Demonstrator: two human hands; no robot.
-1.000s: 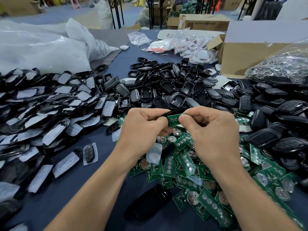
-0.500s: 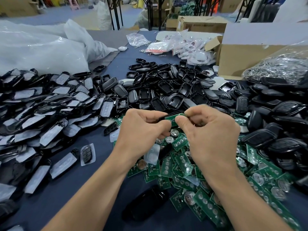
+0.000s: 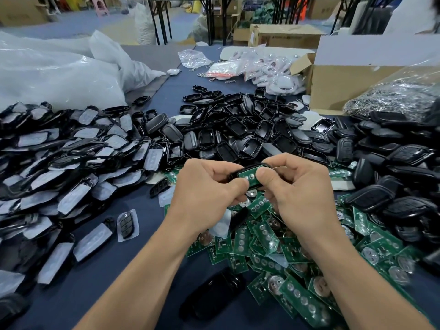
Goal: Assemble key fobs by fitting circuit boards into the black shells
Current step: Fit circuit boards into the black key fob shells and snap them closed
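Observation:
My left hand [image 3: 209, 189] and my right hand [image 3: 302, 194] meet over the table's middle, both gripping one black shell [image 3: 240, 172] with a green circuit board [image 3: 248, 176] lying in its open face. My right thumb presses on the board's near end. My left fingers curl round the shell's left end. Below my hands lies a heap of loose green circuit boards [image 3: 292, 253]. A pile of empty black shells [image 3: 238, 129] spreads behind my hands.
Shells with pale rubber pads [image 3: 71, 167] are stacked at the left. Closed black fobs [image 3: 392, 184] pile up at the right. A single black shell [image 3: 214, 296] lies near the front. White plastic bags [image 3: 54, 75], a cardboard box [image 3: 357, 75] and a bag of metal parts [image 3: 400, 94] stand behind.
The shell and board have tilted so the board's face shows more. My right thumb has moved onto the board. Both hands stay in about the same place.

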